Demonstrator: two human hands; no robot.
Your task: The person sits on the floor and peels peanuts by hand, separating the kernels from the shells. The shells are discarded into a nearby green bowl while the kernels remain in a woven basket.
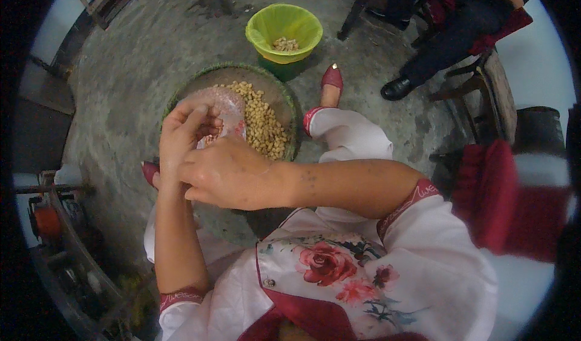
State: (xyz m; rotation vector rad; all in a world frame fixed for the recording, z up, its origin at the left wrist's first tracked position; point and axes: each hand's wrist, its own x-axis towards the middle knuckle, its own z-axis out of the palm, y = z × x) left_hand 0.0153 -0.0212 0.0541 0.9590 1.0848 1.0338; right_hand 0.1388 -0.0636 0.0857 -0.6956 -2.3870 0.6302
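Note:
Above the near left part of a round woven basket [190, 78] with a green rim is my left hand [178, 125]. Its fingers are half curled and spaced from the thumb, and nothing shows between them. Across its wrist lies my right hand [231, 173], back upward, its bent fingers at the wrist; its palm is hidden. Peanuts in their shells [265, 132] spread over the basket's right side. Beside them sits a clear plastic bag [229, 96] with a red print, holding small pinkish kernels. My hands partly cover the bag.
Beyond the basket stands a yellow-green lined bin [254, 36] with pale shells [286, 44] inside. At upper right sits another person, whose black shoe [396, 89] is on the concrete floor [122, 77]. A wooden chair [488, 95] stands there. Machinery with an orange part [46, 221] is at left.

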